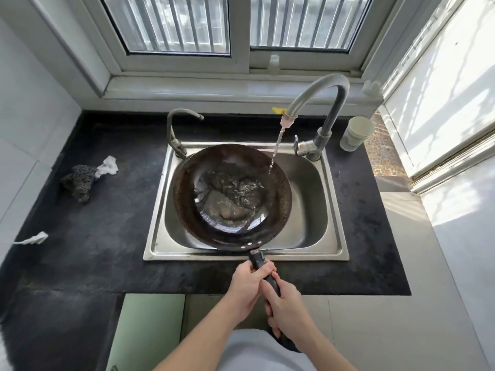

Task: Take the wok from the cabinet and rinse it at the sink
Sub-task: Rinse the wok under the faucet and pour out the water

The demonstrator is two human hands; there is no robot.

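The wok (232, 196) is held in the steel sink (316, 210), its dark bowl filling the left and middle of the basin and its near rim lying over the sink's front edge. The long black handle (258, 259) reaches out over the dark counter (93, 250) toward the person. The handle is gripped by both hands, one behind the other. The left hand (247, 286) is closed round the part nearer the bowl, with its fingers wrapped over the top. The right hand (285, 309) is closed round the outer end, just behind the left and touching it, with its fingers curled beneath the handle. The bowl itself is touched by neither hand.

A thin stream of water (276, 148) falls from the tall curved tap (321, 103) onto the far right inner wall of the wok. Cloudy, bubbling water is pooled in the bottom.

A smaller tap (176, 129) stands at the sink's back left corner. A pale cup (357, 132) is set on the counter right of the tall tap. A dark scouring pad (79, 180) lies left of the sink, with a crumpled white tissue (108, 166) touching it.
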